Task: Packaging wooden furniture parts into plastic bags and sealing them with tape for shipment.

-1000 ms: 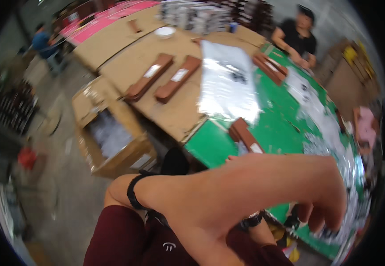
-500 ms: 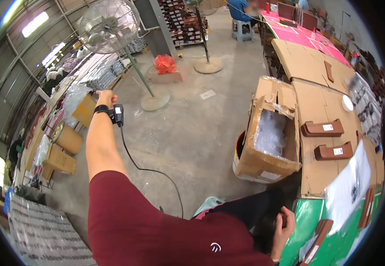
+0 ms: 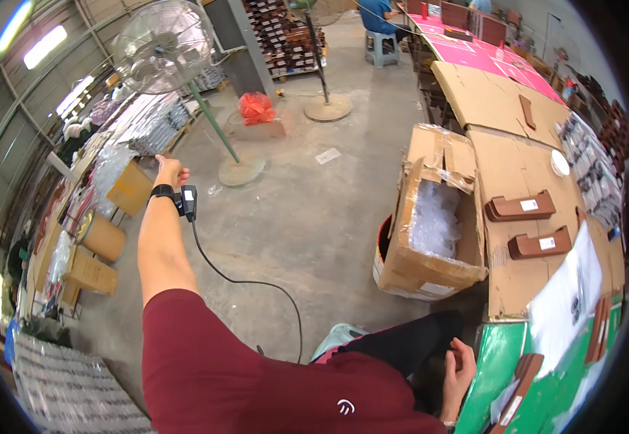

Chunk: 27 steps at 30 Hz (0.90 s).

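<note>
My left hand (image 3: 170, 171) stretches far out, arm straight, fingers loosely curled, holding nothing; my right hand (image 3: 457, 374) rests low, fingers bent.

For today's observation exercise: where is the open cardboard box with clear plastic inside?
In the head view, the cardboard box stands on the floor right of centre, against the cardboard-covered table, beside two brown cases.

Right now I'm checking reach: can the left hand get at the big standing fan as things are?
Probably not. The left hand is stretched out toward the standing fan, but bare concrete floor lies between them and the fan's base stands farther off; nothing blocks the way.
</note>
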Each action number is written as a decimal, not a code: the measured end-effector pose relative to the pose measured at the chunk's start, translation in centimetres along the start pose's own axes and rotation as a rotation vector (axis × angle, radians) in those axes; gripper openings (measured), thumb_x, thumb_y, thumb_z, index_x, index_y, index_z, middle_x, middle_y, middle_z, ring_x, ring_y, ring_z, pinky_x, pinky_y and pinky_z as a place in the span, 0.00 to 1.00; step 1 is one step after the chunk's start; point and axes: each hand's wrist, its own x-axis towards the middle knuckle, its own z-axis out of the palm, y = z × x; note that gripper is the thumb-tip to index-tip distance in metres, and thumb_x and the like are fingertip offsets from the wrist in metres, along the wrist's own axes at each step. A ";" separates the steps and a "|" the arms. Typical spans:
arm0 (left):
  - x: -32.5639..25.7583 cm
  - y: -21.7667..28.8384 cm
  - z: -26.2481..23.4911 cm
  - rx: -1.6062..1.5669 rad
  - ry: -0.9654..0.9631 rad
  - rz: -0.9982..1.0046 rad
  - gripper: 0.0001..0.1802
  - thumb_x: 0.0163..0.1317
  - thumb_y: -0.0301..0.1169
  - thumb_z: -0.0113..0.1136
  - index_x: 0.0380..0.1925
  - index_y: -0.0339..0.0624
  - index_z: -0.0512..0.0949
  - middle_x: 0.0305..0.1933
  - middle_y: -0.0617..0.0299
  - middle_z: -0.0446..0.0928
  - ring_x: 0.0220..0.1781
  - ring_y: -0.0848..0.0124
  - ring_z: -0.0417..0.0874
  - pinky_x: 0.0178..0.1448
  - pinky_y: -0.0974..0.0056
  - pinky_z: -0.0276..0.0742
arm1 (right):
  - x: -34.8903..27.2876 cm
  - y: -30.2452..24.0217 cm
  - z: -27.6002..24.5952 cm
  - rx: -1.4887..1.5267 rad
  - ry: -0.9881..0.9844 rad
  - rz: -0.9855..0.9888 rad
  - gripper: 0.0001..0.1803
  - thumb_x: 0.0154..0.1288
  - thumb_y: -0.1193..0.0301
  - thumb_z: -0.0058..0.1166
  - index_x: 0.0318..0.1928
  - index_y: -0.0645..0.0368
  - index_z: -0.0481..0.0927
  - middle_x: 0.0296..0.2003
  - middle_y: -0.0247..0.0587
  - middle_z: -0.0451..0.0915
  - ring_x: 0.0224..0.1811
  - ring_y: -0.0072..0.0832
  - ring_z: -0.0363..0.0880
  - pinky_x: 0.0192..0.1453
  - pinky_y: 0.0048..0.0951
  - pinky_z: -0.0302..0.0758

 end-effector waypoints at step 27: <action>1.0 10.7 24.0 -0.229 -0.666 0.738 0.23 0.68 0.37 0.59 0.63 0.50 0.73 0.37 0.63 0.81 0.28 0.74 0.76 0.32 0.67 0.72 | -4.9 -0.7 -0.7 -0.123 0.208 -0.032 0.13 0.69 0.74 0.58 0.53 0.58 0.83 0.40 0.39 0.82 0.41 0.29 0.84 0.44 0.29 0.79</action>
